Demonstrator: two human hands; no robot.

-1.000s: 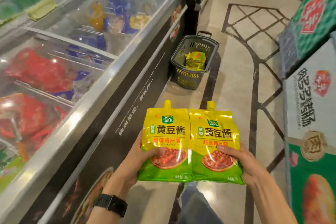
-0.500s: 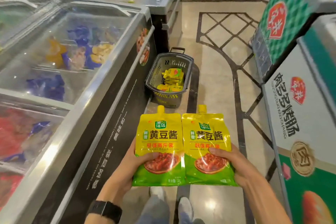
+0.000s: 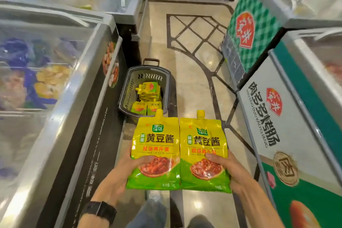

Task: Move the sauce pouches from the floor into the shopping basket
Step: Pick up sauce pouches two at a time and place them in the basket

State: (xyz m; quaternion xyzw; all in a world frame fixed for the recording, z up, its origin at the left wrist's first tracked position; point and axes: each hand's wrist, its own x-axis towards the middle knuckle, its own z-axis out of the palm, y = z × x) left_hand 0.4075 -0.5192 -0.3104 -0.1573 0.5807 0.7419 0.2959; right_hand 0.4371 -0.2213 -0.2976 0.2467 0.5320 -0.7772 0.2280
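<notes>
1. fingers of the left hand [image 3: 118,177] clamp the lower edge of one yellow sauce pouch [image 3: 157,146], thumb across its front.
2. right hand [image 3: 233,170] grips a second pouch [image 3: 203,150] the same way; both pouches touch side by side between the hands, spouts pointing away.
3. beyond the fingertips, the shopping basket [image 3: 129,87] sits on the floor [image 3: 194,42], with more pouches [image 3: 148,89] inside.
4. left of the hands runs a chest freezer [image 3: 55,135]; a watch [image 3: 100,211] circles the left wrist.
</notes>
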